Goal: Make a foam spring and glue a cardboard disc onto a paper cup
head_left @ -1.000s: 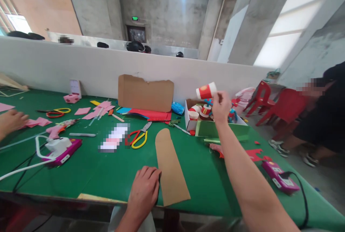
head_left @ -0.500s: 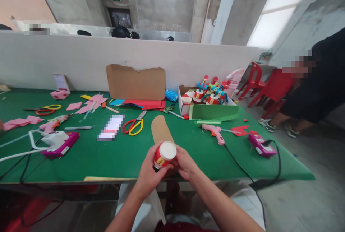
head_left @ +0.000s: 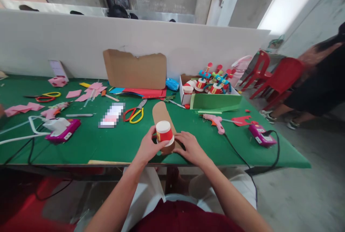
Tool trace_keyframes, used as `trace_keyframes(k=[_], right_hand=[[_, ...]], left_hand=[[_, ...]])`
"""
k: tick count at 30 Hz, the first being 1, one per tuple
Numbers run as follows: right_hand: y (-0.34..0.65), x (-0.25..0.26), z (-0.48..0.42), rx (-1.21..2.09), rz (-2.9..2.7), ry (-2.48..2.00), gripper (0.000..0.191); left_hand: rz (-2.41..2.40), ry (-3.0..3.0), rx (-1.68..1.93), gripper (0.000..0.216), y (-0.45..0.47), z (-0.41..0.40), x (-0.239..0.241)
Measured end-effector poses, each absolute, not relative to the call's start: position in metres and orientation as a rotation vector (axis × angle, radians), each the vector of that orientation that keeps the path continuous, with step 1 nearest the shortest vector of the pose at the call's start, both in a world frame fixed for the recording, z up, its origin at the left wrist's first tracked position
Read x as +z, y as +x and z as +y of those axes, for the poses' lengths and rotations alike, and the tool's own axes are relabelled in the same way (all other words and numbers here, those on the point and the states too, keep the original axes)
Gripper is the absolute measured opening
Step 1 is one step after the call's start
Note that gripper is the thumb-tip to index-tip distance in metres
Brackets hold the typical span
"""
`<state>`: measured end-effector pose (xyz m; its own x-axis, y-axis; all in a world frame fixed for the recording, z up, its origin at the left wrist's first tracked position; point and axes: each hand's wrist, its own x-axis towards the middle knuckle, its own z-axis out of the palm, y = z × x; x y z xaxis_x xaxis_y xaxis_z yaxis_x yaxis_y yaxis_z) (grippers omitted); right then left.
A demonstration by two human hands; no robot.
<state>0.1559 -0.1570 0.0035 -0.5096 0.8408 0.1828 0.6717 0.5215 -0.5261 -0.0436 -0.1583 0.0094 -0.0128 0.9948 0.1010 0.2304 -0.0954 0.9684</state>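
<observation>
A red and white paper cup stands upside down on a brown cardboard strip near the front edge of the green table. My left hand is wrapped round the cup's left side. Flat on the cardboard just right of the cup rests my right hand, fingers stretched out and holding nothing.
Yellow and red scissors lie left of the strip. A pink glue gun and a purple power strip lie to the right. A box of decorated cups stands at the back. A person sits at far right by red chairs.
The cup went from raised in my right hand, into both hands near my body, and now stands upside down on the cardboard. My right hand has let go and lies flat.
</observation>
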Motion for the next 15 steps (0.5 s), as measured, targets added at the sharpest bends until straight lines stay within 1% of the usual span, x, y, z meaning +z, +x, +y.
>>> trace_keyframes(k=[4, 6, 8, 10, 13, 15], right_hand=[[0.145, 0.005, -0.144, 0.461, -2.257, -1.372, 0.041], [0.146, 0.007, -0.137, 0.548, -2.232, -1.356, 0.042], [0.149, 0.008, -0.129, 0.721, -2.15, -1.304, 0.043], [0.151, 0.007, -0.12, 0.873, -2.023, -1.249, 0.052], [0.148, 0.006, -0.106, 1.013, -1.894, -1.141, 0.071], [0.142, 0.006, -0.099, 1.122, -1.878, -1.034, 0.077]], left_hand=[[1.38, 1.403, 1.252, 0.056, -0.031, -0.147, 0.003], [1.413, 1.411, 1.266, 0.054, -0.028, -0.142, -0.001], [1.47, 1.436, 1.277, 0.054, -0.028, -0.14, -0.002], [1.53, 1.484, 1.291, 0.055, -0.028, -0.14, -0.001], [1.559, 1.653, 1.265, 0.058, -0.027, -0.138, 0.002], [1.543, 1.802, 1.187, 0.061, -0.027, -0.135, 0.004]])
